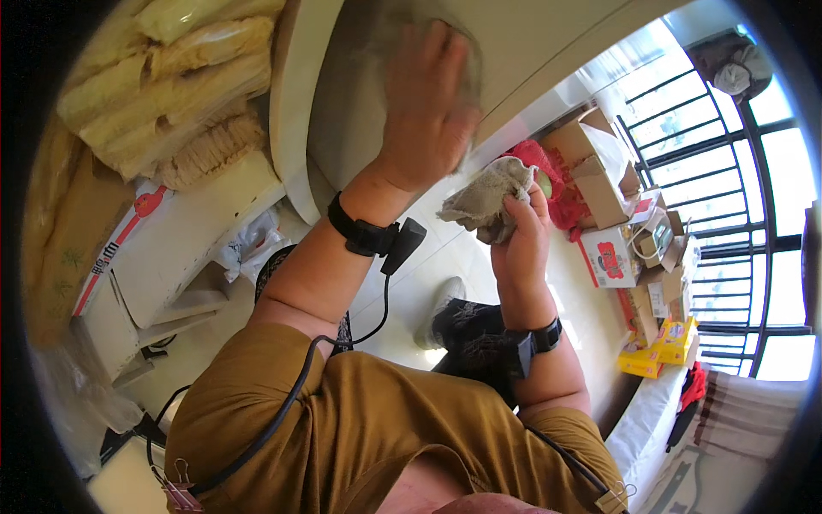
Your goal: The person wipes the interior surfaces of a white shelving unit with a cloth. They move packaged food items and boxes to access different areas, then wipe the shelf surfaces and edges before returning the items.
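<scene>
My left hand (427, 109), blurred and seen from the back, lies over a pale smooth panel (533, 38) at the top of the view. A blurred dark greyish edge, possibly of a cloth, shows beside its fingers; what lies under the palm is hidden. Lower and to the right, my right hand (526, 234) pinches a crumpled grey-white cloth (489, 193) between thumb and fingers. The cloth stands clear of my left hand. Black straps with small black devices sit around both wrists, and a black cable runs from the left one.
Plastic-wrapped yellowish bundles (205, 70) lie on a worn white cabinet (212, 238) at left. Open cardboard boxes (603, 173), a red mesh bag (559, 186) and yellow packages (661, 350) line the right side by a barred window (725, 225). A shoe (446, 302) shows on the tiled floor.
</scene>
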`<state>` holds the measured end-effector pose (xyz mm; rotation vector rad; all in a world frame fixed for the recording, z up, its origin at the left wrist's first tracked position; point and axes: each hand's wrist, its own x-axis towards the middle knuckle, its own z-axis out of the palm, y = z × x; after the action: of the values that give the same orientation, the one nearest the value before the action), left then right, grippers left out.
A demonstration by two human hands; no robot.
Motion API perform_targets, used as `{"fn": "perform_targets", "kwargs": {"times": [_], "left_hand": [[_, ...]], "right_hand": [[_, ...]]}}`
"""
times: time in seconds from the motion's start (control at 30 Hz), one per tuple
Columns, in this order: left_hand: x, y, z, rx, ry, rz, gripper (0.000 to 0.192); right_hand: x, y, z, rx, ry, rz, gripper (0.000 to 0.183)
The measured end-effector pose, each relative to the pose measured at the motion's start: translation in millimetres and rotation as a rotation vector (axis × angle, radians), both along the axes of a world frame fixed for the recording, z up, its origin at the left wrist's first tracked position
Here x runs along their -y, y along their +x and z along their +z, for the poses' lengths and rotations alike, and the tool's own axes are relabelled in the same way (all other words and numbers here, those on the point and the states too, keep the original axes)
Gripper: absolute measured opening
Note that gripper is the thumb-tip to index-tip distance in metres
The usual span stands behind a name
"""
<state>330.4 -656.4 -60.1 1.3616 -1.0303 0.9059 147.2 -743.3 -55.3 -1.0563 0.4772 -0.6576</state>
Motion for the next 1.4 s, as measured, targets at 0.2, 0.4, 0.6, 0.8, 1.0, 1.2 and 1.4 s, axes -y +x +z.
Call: {"fn": "perform_targets", "kwargs": {"times": [0.2, 0.4, 0.6, 0.8, 1.0, 1.2, 1.4], "left_hand": [[0.2, 30.7, -34.1, -0.277, 0.056, 0.131, 0.058], [-4.3, 29.4, -107.1, -1.018, -0.033, -0.096, 0.063], [-17.8, 12.7, -173.1, -1.295, 0.559, -0.186, 0.071], [-30.9, 4.7, -136.5, -0.769, 1.29, -0.154, 0.052], [-43.6, -32.3, -65.2, -1.487, -0.062, -0.802, 0.021], [-63.1, -29.6, -71.3, -1.798, -0.263, -0.954, 0.028], [-56.0, -45.7, -68.1, -1.923, -0.041, -0.862, 0.052]], "right_hand": [[5.5, -1.7, -3.0, -0.011, -0.035, 0.054, 0.033], [9.5, -4.0, -14.6, -0.015, -0.41, -0.009, 0.03], [19.5, -7.2, -34.1, 0.043, -0.506, -0.106, 0.035], [33.8, -15.4, -40.7, 0.053, -0.223, -0.066, 0.026], [47.0, -35.3, -51.6, -0.015, -0.318, -0.131, 0.029], [57.7, -47.5, -77.6, -0.133, -0.18, -0.063, 0.031], [52.4, -50.1, -94.8, -0.108, -0.204, -0.185, 0.048]]}}
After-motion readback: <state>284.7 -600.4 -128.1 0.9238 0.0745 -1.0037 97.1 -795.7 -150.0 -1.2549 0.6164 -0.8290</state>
